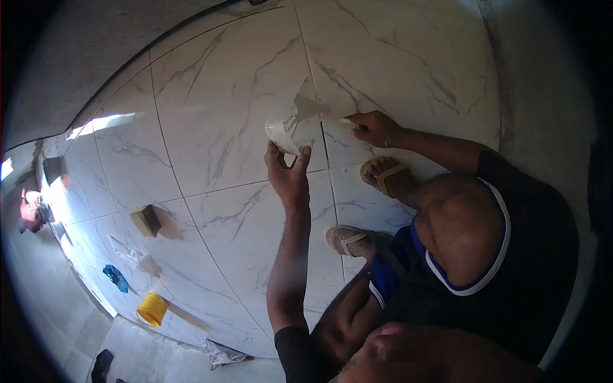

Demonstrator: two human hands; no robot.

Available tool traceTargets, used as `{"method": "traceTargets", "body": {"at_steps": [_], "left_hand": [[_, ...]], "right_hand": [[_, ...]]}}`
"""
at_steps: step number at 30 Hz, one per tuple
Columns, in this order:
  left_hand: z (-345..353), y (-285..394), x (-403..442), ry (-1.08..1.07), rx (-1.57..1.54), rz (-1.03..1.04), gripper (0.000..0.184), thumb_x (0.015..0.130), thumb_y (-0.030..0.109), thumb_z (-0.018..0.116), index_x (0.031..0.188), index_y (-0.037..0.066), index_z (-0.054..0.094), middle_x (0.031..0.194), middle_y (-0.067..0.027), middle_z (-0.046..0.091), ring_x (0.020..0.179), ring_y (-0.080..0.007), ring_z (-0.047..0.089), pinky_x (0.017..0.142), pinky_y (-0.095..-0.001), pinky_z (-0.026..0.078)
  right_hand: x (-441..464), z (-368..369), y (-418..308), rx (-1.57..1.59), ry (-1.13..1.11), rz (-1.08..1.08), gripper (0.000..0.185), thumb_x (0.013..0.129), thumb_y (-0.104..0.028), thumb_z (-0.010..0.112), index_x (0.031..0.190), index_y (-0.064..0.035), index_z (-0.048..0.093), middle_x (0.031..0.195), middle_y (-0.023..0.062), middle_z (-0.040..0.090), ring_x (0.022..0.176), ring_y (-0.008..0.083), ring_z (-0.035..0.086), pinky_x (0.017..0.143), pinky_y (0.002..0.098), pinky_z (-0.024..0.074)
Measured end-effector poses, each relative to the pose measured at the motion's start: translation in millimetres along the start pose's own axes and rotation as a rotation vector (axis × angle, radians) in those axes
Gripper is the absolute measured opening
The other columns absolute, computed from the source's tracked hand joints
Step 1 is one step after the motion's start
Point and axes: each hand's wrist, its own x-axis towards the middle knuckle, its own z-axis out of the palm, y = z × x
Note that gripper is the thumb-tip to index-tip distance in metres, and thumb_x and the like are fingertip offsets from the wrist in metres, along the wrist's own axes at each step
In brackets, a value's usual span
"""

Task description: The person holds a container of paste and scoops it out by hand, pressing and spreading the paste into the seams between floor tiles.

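My left hand (290, 171) is closed on the rim of a whitish, cut-open plastic container (279, 132) with a jagged edge, gripping it between thumb and fingers. Pale smears coat its inside, and it is tilted just over the marbled floor tiles (236, 140). To its right, my right hand (381, 130) is closed in a pinch on a small whitish piece (347, 120); its exact kind is too small to make out. Between the two hands runs a tile joint (324, 145), part of it dark. Whitish specks mark the right fingertips.
My sandalled feet (383, 175) rest on the tiles near the right hand. Further left are a block-like box (146, 221), crumpled clear plastic (131, 255), a blue crumpled bag (115, 278) and a yellow bucket (152, 309). A crumpled whitish sheet (223, 355) lies by the tiled edge.
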Motion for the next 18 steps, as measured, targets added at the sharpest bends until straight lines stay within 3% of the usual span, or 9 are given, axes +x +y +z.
{"method": "traceTargets", "body": {"at_steps": [4, 10, 12, 13, 15, 18], "left_hand": [[-1, -7, 7, 0.002, 0.008, 0.007, 0.079, 0.081, -0.006, 0.077, 0.146, -0.012, 0.033, 0.14, -0.0184, 0.047, 0.129, -0.0253, 0.049, 0.105, -0.0349, 0.047], [2, -4, 14, 0.017, 0.03, 0.018, 0.073, 0.083, -0.004, 0.075, 0.144, -0.01, 0.036, 0.139, -0.0173, 0.051, 0.127, -0.0241, 0.051, 0.105, -0.0344, 0.045], [5, -5, 15, 0.026, 0.068, 0.067, 0.061, 0.087, -0.001, 0.07, 0.141, -0.008, 0.043, 0.131, -0.0159, 0.057, 0.123, -0.0224, 0.054, 0.103, -0.0346, 0.044], [4, -5, 16, 0.026, 0.035, 0.048, 0.066, 0.085, -0.002, 0.072, 0.142, -0.009, 0.04, 0.134, -0.0164, 0.054, 0.124, -0.0231, 0.053, 0.104, -0.0347, 0.044], [2, -4, 19, 0.025, -0.028, 0.006, 0.076, 0.082, -0.004, 0.076, 0.146, -0.011, 0.034, 0.141, -0.0174, 0.05, 0.127, -0.0246, 0.052, 0.105, -0.0347, 0.046], [5, 2, 17, 0.04, -0.089, -0.011, 0.058, 0.09, -0.004, 0.066, 0.142, -0.006, 0.042, 0.132, -0.0152, 0.056, 0.123, -0.0221, 0.055, 0.103, -0.0339, 0.046]], "right_hand": [[1, -1, 8, 0.006, 0.014, 0.028, 0.042, 0.09, -0.02, 0.066, 0.127, -0.0029, 0.062, 0.072, 0.0125, 0.063, 0.062, 0.0188, 0.059, 0.064, 0.0352, 0.0484], [10, -1, 19, 0.013, 0.056, 0.017, 0.038, 0.09, -0.016, 0.066, 0.125, -0.0026, 0.063, 0.072, 0.0115, 0.063, 0.063, 0.0169, 0.059, 0.065, 0.0346, 0.0482], [12, -3, 17, 0.018, 0.066, 0.039, 0.038, 0.088, -0.02, 0.065, 0.122, -0.0036, 0.063, 0.075, 0.013, 0.064, 0.068, 0.0239, 0.063, 0.067, 0.0384, 0.0502], [14, -3, 15, 0.021, 0.07, 0.051, 0.038, 0.088, -0.022, 0.064, 0.121, -0.0041, 0.064, 0.077, 0.0138, 0.064, 0.071, 0.0274, 0.065, 0.069, 0.0403, 0.0513], [25, -6, 17, -0.164, 0.075, -0.094, 0.039, 0.086, -0.022, 0.066, 0.12, -0.0049, 0.064, 0.089, 0.0135, 0.065, 0.085, 0.0264, 0.065, 0.076, 0.0412, 0.0513], [41, -13, 22, -0.463, 0.16, -0.352, 0.042, 0.083, -0.024, 0.07, 0.121, -0.0066, 0.065, 0.111, 0.0131, 0.061, 0.107, 0.0264, 0.06, 0.09, 0.0432, 0.0483]]}}
